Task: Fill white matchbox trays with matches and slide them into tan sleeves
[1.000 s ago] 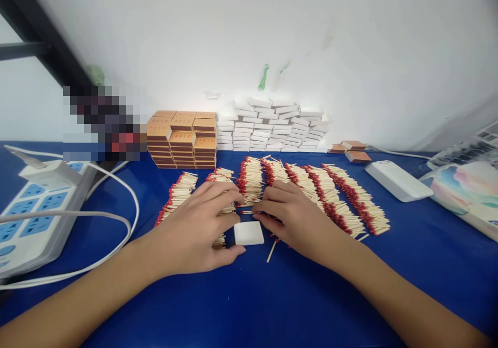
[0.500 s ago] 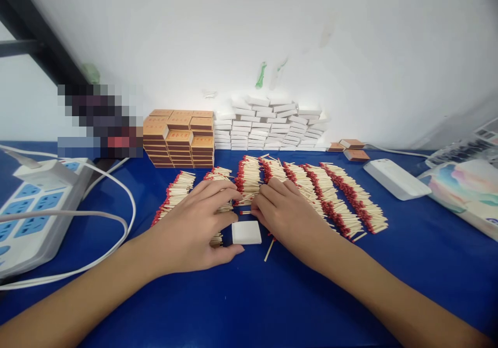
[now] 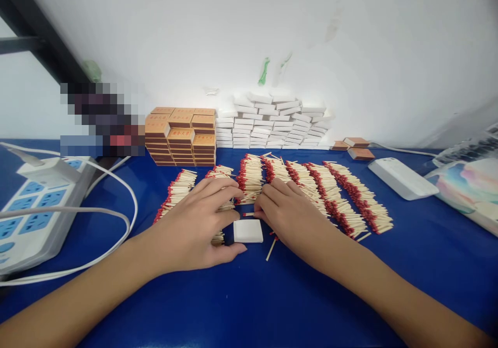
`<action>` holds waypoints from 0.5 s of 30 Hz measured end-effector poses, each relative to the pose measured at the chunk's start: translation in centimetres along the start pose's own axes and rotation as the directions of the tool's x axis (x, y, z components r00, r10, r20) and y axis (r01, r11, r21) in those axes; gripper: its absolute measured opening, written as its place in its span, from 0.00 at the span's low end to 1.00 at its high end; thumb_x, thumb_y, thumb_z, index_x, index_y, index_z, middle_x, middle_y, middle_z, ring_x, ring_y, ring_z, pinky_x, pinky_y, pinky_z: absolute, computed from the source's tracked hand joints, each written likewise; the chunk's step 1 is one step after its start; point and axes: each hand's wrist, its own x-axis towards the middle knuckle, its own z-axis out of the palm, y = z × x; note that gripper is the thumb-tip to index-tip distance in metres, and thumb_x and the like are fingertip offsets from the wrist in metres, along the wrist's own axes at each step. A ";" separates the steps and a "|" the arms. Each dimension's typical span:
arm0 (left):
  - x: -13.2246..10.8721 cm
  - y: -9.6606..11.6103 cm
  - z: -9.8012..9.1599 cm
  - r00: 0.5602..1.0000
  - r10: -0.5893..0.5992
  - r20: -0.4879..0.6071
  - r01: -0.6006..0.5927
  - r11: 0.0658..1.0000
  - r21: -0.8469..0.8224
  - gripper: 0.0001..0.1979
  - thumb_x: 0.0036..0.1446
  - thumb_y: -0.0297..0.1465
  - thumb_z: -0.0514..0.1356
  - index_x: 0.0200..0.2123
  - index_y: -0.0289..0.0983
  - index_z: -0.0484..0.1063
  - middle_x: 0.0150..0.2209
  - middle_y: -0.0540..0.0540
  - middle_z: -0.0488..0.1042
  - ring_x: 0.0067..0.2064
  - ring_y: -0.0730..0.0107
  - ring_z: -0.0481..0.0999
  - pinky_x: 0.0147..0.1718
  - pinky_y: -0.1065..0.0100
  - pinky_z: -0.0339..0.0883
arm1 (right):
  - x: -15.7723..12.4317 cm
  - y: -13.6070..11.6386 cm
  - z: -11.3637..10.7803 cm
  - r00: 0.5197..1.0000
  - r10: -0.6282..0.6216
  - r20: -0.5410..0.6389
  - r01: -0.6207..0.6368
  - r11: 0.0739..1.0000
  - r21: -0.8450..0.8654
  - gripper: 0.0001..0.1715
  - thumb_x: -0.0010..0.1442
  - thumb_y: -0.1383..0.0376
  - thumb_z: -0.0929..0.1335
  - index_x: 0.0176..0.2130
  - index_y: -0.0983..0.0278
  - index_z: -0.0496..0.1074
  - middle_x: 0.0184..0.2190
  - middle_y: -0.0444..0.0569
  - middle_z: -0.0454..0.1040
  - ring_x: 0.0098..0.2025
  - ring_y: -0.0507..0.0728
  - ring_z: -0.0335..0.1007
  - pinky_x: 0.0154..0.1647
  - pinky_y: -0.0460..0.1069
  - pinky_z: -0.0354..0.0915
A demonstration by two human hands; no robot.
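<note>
My left hand [image 3: 196, 226] is spread beside a small white matchbox tray [image 3: 248, 231], its thumb and index finger apart at the tray's left end. I cannot tell whether a fingertip touches it. My right hand [image 3: 290, 210] is closed, with thumb and index finger pinched at the plain end of a single red-headed matchstick [image 3: 249, 214] just behind the tray. Rows of matches [image 3: 249, 177] lie behind both hands, partly covered by them. One loose match [image 3: 271, 249] rests on the blue table [image 3: 233, 301] by my right wrist.
Orange matchboxes [image 3: 181, 135] are stacked at the back left, next to a pile of white trays [image 3: 272, 125] along the wall. A power strip [image 3: 50, 213] with white cables stands left. On the right are a white device [image 3: 402, 178], several brown boxes [image 3: 361, 153] and a colourful pack [image 3: 472, 187].
The view has shifted slightly. Both hands keep nearly the same pose, and the matchstick remains at my right fingertips behind the tray.
</note>
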 end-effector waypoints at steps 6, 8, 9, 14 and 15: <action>0.0 0.0 0.1 1.000 0.004 -0.027 -0.004 1.000 0.017 0.13 0.63 0.41 0.69 0.38 0.36 0.82 0.58 0.35 0.77 0.66 0.44 0.70 0.67 0.42 0.65 | -0.3 0.1 -1.8 0.995 0.064 -0.076 -0.060 0.996 0.063 0.12 0.76 0.67 0.66 0.37 0.65 0.74 0.37 0.55 0.76 0.42 0.63 0.66 0.44 0.56 0.61; 0.1 -0.1 0.2 1.000 -0.003 -0.022 0.004 1.000 0.022 0.14 0.64 0.42 0.68 0.38 0.36 0.82 0.57 0.35 0.77 0.66 0.43 0.70 0.68 0.41 0.63 | -0.4 -0.2 -2.4 0.994 0.068 -0.083 -0.058 0.992 0.112 0.10 0.75 0.68 0.68 0.38 0.64 0.74 0.37 0.53 0.75 0.43 0.62 0.66 0.45 0.56 0.62; 0.1 -0.1 0.2 1.000 -0.007 -0.020 0.008 1.000 0.024 0.14 0.64 0.42 0.68 0.39 0.36 0.82 0.57 0.35 0.77 0.66 0.43 0.70 0.68 0.41 0.63 | -0.5 -0.5 -2.6 0.995 0.055 -0.081 -0.044 0.991 0.126 0.09 0.74 0.68 0.68 0.38 0.64 0.74 0.37 0.52 0.75 0.43 0.62 0.66 0.45 0.56 0.62; 0.3 -0.2 0.0 1.000 -0.016 -0.027 0.017 0.999 0.029 0.15 0.64 0.43 0.69 0.40 0.35 0.82 0.56 0.36 0.78 0.66 0.44 0.71 0.67 0.42 0.64 | -0.6 -1.5 -2.0 0.995 -0.024 -0.102 0.032 0.997 0.076 0.09 0.71 0.72 0.70 0.36 0.64 0.74 0.36 0.52 0.75 0.40 0.62 0.64 0.42 0.56 0.61; 0.3 -0.1 0.0 1.000 -0.013 -0.028 0.014 0.999 0.034 0.15 0.64 0.42 0.69 0.40 0.35 0.82 0.56 0.36 0.78 0.66 0.44 0.71 0.67 0.42 0.64 | -0.6 -1.6 -1.8 0.994 -0.034 -0.104 0.041 0.997 0.064 0.09 0.71 0.72 0.70 0.35 0.64 0.75 0.36 0.53 0.75 0.40 0.62 0.64 0.41 0.56 0.61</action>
